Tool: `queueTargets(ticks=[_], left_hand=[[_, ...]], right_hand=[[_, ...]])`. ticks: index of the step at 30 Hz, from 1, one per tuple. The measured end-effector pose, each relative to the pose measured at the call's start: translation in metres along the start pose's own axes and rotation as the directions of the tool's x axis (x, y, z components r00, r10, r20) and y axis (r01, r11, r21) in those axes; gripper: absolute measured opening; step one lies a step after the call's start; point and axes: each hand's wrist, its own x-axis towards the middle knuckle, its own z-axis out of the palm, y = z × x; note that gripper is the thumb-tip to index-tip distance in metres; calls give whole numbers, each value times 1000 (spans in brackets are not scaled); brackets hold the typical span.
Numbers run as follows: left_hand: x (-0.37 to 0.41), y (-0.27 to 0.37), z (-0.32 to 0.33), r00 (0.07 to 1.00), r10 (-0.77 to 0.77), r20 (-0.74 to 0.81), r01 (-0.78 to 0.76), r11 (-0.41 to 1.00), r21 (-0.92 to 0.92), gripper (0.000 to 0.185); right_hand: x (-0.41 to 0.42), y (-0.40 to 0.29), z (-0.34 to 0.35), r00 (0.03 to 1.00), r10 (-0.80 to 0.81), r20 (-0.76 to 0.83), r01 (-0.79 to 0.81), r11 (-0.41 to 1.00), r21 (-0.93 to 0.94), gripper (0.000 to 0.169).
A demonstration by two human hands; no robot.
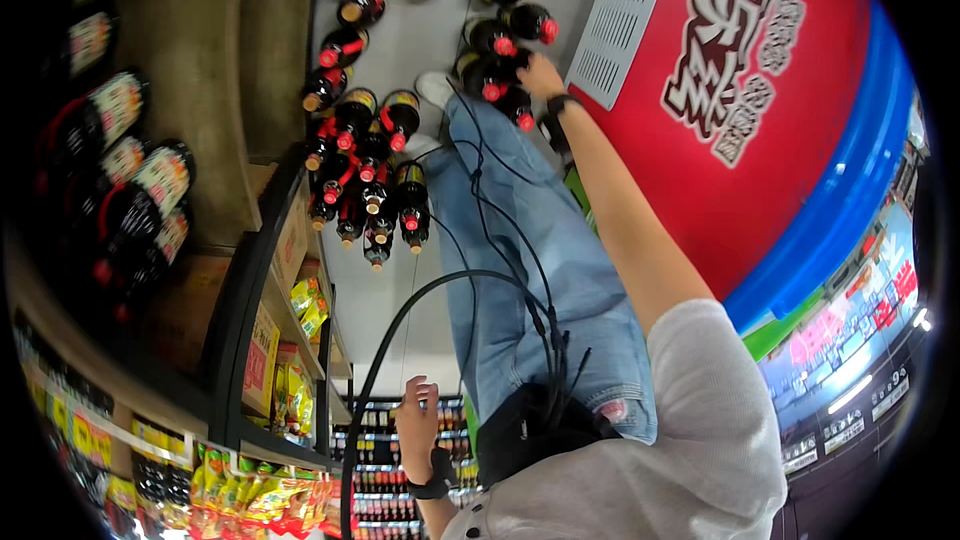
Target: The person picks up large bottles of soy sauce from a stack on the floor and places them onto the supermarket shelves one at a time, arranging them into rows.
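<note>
My right hand (541, 78) reaches down to the floor on the right, its fingers curled around a dark bottle (516, 61) largely hidden by the hand and its neighbours. Close to it stand several more dark bottles (491, 37) with red caps or tags. My left hand (418, 420) hangs low in the view with loosely bent fingers and holds nothing. A larger cluster of dark bottles (371, 157), some with red tags and some with tan caps, stands on the grey tiled floor (416, 37) to the left of my shoes (433, 88).
A red chest (750, 187) with a blue rim, a vent grille (626, 15) and large writing stands at right. Along the left, shelves (251, 330) hold cartons, bagged snacks (296, 397) and dark labelled bottles (161, 180). Black cables (480, 187) hang before my jeans.
</note>
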Motion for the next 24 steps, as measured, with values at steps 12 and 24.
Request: queueTargets(ticks=[12,24], left_hand=[[71,25,42,973,-179,143,220,907,-359,19],[55,15,29,992,-128,-8,114,908,-403,21]], right_hand=[[91,36,92,996,39,-84,-39,999,-4,61],[72,-7,69,972,-195,128,201,979,-31,38]])
